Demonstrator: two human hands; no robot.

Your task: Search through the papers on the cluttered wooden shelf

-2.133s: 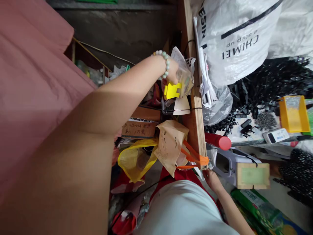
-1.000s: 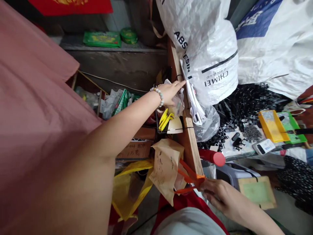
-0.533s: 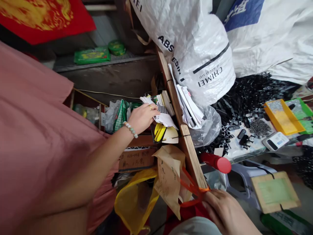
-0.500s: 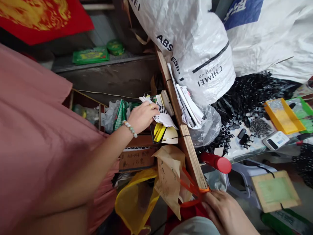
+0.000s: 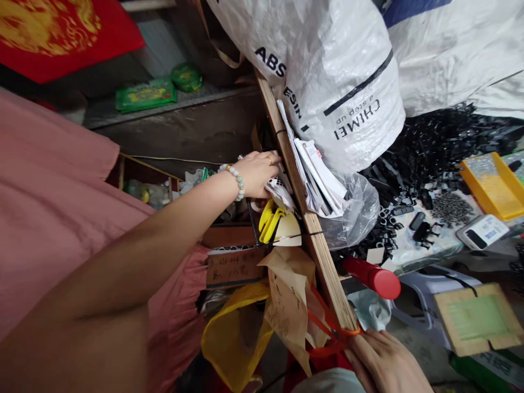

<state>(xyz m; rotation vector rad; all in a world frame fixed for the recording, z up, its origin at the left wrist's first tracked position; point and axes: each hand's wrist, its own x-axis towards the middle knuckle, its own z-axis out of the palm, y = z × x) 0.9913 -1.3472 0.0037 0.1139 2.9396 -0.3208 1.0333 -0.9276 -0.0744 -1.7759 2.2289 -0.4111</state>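
My left hand [image 5: 254, 173], with a bead bracelet on the wrist, reaches into a cluttered wire basket beside a slanting wooden board [image 5: 303, 207]. Its fingers close over a white dotted bag [image 5: 279, 192], with the fingertips touching the board. A yellow clip [image 5: 268, 221] hangs just below the hand. My right hand [image 5: 385, 363] rests at the bottom, fingertips against the board's near end, where an orange strap [image 5: 327, 327] is looped. It holds nothing. A brown paper envelope [image 5: 286, 305] and a yellow plastic bag [image 5: 229, 333] hang from that end.
Big white sacks [image 5: 327, 71] lean over the board, with folded papers [image 5: 319, 174] tucked against it. To the right lie a heap of black plastic parts [image 5: 429, 147], a yellow tray [image 5: 491, 185], a red cylinder [image 5: 374, 275] and a wood-framed green block [image 5: 478, 319]. A labelled cardboard box [image 5: 233, 267] sits below the basket.
My left hand pulled back from the board with the dotted bag, then moved it right again against the board. The right hand stayed at the board's end.
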